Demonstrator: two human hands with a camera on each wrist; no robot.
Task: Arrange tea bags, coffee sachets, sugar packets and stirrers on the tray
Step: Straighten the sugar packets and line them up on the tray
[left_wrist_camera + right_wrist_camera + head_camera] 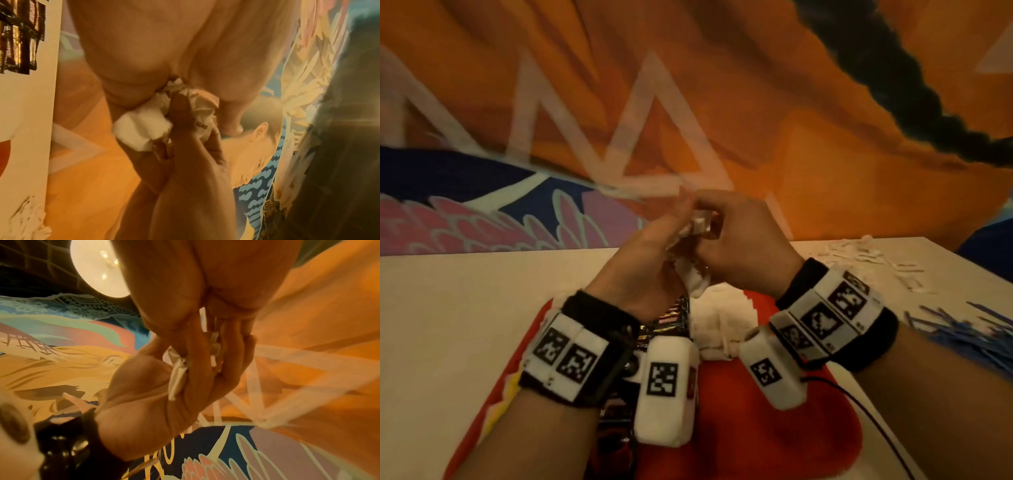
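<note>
While both hands work them together above the tray's far edge, the tea bags (693, 236) form a small crumpled white bundle, one pouch hanging loose below. The left hand (650, 253) cups and pinches the bundle; the right hand (739, 240) pinches its top, fingers curled. This looks like sorting or untangling tea bags before placing them. Next, a bag must be freed and laid beside the white pile (717, 323) on the red tray (774, 428), next to dark coffee sachets (671, 320). Sugar packets (866, 257) lie at the tabletop's far right corner, blue stirrers (962, 329) at its right edge.
</note>
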